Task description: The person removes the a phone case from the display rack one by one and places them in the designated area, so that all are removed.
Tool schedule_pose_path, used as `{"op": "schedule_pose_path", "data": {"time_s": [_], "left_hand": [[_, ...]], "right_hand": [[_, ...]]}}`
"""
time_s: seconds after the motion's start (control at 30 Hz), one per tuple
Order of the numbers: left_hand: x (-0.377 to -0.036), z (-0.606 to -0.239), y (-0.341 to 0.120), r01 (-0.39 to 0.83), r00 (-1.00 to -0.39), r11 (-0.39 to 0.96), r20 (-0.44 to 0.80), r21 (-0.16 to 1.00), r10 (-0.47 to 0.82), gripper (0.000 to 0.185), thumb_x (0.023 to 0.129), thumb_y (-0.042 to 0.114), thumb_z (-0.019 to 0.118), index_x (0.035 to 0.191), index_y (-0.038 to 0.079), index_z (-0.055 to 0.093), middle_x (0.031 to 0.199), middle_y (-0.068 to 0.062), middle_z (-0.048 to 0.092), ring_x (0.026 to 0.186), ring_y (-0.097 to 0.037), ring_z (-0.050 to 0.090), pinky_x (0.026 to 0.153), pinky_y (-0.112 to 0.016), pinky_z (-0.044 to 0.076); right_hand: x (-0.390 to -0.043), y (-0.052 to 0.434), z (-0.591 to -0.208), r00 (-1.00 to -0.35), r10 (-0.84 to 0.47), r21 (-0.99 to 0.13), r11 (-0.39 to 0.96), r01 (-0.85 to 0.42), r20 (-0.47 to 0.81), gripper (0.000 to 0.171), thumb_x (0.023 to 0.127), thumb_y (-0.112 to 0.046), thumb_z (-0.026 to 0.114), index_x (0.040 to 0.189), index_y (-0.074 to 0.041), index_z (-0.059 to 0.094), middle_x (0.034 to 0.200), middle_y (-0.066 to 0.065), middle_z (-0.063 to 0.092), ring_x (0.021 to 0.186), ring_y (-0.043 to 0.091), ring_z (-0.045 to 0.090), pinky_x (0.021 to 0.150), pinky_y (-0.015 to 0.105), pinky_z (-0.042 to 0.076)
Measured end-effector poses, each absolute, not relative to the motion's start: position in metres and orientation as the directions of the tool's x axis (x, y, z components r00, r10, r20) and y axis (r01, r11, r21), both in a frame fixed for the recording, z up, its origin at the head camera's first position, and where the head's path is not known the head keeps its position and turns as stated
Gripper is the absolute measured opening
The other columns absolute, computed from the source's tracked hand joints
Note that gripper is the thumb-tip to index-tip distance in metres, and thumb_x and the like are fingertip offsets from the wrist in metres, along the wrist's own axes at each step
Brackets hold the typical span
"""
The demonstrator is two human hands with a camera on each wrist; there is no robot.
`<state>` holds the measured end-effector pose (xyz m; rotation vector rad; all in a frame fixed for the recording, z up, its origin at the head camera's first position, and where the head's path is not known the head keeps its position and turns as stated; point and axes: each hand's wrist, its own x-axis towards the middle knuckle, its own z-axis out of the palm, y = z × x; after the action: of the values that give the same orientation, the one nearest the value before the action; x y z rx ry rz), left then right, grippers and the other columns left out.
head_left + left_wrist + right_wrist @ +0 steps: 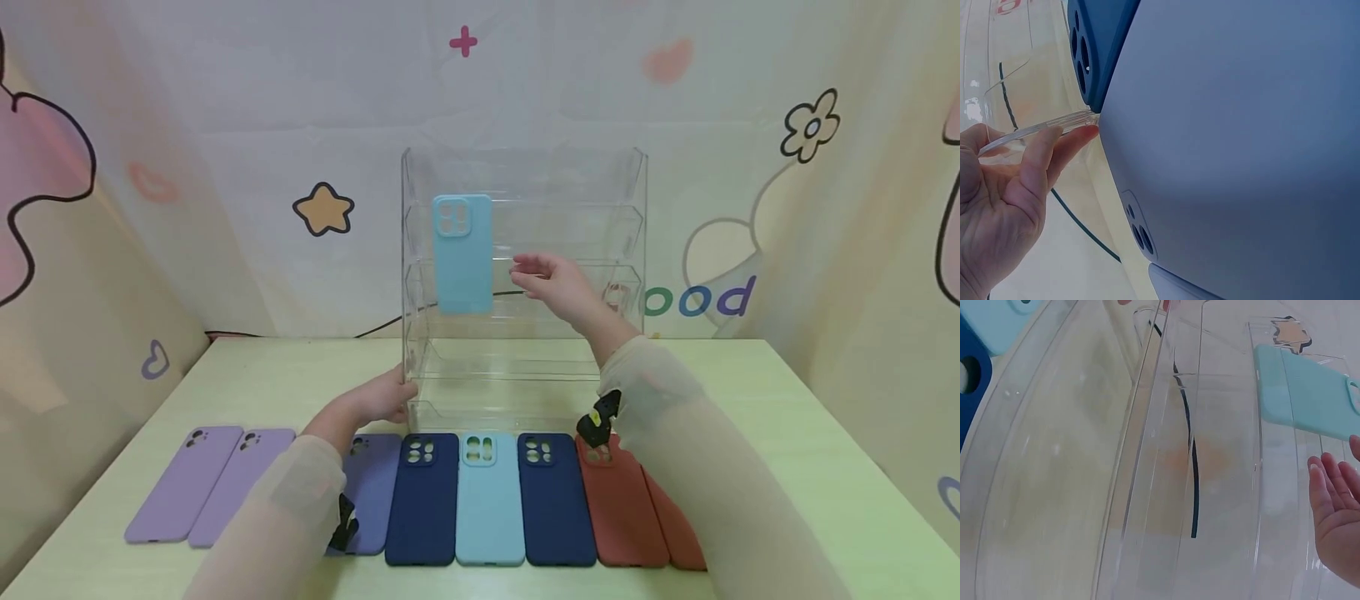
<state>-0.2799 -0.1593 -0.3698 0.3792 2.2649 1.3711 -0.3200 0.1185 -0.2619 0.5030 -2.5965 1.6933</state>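
A light-blue phone case [462,254] stands upright on an upper tier of a clear acrylic display rack [525,275], left side; it looks light, soft and bendy, best pinched by its long edges. The right hand [555,283] hovers just right of it, fingers loosely open; the left hand [378,398] grips the rack's near-left edge. Nearer, a row of phone cases [420,500] lies on a pale-green table [787,433]; a cartoon-printed cloth backdrop [225,167] hangs behind.
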Motion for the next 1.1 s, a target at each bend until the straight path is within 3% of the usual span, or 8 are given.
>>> {"op": "schedule_pose_path", "data": {"time_s": [0.17,0.23,0.37,0.47,0.57,0.73,0.9,1.1], "left_hand": [[-0.28,-0.369,-0.16,0.0,-0.845,0.453,-0.242,0.891,0.477,0.063,0.098,0.006,0.024,0.148,0.011,-0.013,0.139,-0.03,0.031,0.084,-0.024,0.059,0.077,-0.037,0.048],[-0.279,-0.369,-0.16,0.003,-0.845,0.453,-0.24,0.891,0.478,0.063,0.097,0.006,0.024,0.148,0.011,-0.013,0.14,-0.03,0.029,0.077,-0.021,0.057,0.076,-0.036,0.048],[-0.279,-0.369,-0.159,0.01,-0.843,0.453,-0.236,0.891,0.484,0.065,0.096,0.006,0.025,0.148,0.012,-0.014,0.139,-0.03,0.03,0.054,-0.013,0.038,0.063,-0.03,0.042],[-0.28,-0.37,-0.158,0.009,-0.843,0.455,-0.238,0.89,0.482,0.065,0.097,0.006,0.025,0.148,0.011,-0.014,0.142,-0.03,0.027,0.073,-0.019,0.055,0.074,-0.035,0.047],[-0.281,-0.37,-0.158,0.003,-0.846,0.46,-0.243,0.888,0.475,0.064,0.097,0.007,0.025,0.148,0.011,-0.013,0.142,-0.029,0.028,0.101,-0.029,0.056,0.085,-0.042,0.047],[-0.281,-0.37,-0.156,0.012,-0.845,0.453,-0.234,0.891,0.481,0.063,0.098,0.008,0.025,0.149,0.012,-0.011,0.141,-0.028,0.03,0.103,-0.031,0.056,0.086,-0.041,0.046],[-0.28,-0.372,-0.156,0.006,-0.839,0.448,-0.24,0.894,0.488,0.061,0.099,0.008,0.025,0.149,0.009,-0.01,0.145,-0.029,0.022,0.12,-0.039,0.045,0.094,-0.048,0.04],[-0.282,-0.372,-0.159,0.019,-0.847,0.461,-0.231,0.887,0.479,0.062,0.098,0.006,0.025,0.149,0.009,-0.009,0.14,-0.03,0.03,0.102,-0.031,0.057,0.086,-0.043,0.047]], "right_hand": [[-0.328,0.107,-0.263,-0.95,-0.247,-0.893,0.357,-0.273,0.191,0.047,0.092,-0.018,0.059,0.136,-0.003,0.046,0.126,0.012,0.055,0.114,0.023,0.052,0.091,0.035,0.045],[-0.33,0.101,-0.264,-0.948,-0.24,-0.894,0.346,-0.285,0.209,0.046,0.092,-0.016,0.059,0.135,-0.003,0.047,0.125,0.013,0.056,0.113,0.024,0.053,0.09,0.035,0.046],[-0.332,0.09,-0.267,-0.947,-0.2,-0.887,0.344,-0.308,0.251,0.041,0.091,-0.015,0.061,0.13,-0.004,0.053,0.118,0.013,0.059,0.106,0.025,0.057,0.084,0.035,0.049],[-0.333,0.083,-0.269,-0.945,-0.161,-0.868,0.377,-0.324,0.283,0.038,0.089,-0.014,0.063,0.125,-0.004,0.057,0.11,0.012,0.061,0.099,0.025,0.059,0.081,0.033,0.05],[-0.333,0.078,-0.27,-0.945,-0.128,-0.857,0.397,-0.328,0.302,0.036,0.088,-0.014,0.065,0.122,-0.004,0.059,0.105,0.011,0.06,0.093,0.026,0.061,0.078,0.032,0.051],[-0.333,0.074,-0.271,-0.944,-0.097,-0.847,0.42,-0.327,0.316,0.03,0.088,-0.012,0.065,0.116,-0.002,0.061,0.105,0.01,0.06,0.092,0.026,0.062,0.079,0.033,0.05],[-0.33,0.078,-0.267,-0.934,-0.102,-0.833,0.427,-0.351,0.342,0.027,0.089,-0.015,0.064,0.113,-0.003,0.062,0.108,0.009,0.061,0.094,0.024,0.061,0.08,0.033,0.05],[-0.318,0.092,-0.248,-0.925,-0.064,-0.872,0.313,-0.375,0.375,0.03,0.09,-0.015,0.063,0.117,-0.003,0.06,0.111,0.009,0.059,0.098,0.024,0.062,0.083,0.031,0.049]]}}
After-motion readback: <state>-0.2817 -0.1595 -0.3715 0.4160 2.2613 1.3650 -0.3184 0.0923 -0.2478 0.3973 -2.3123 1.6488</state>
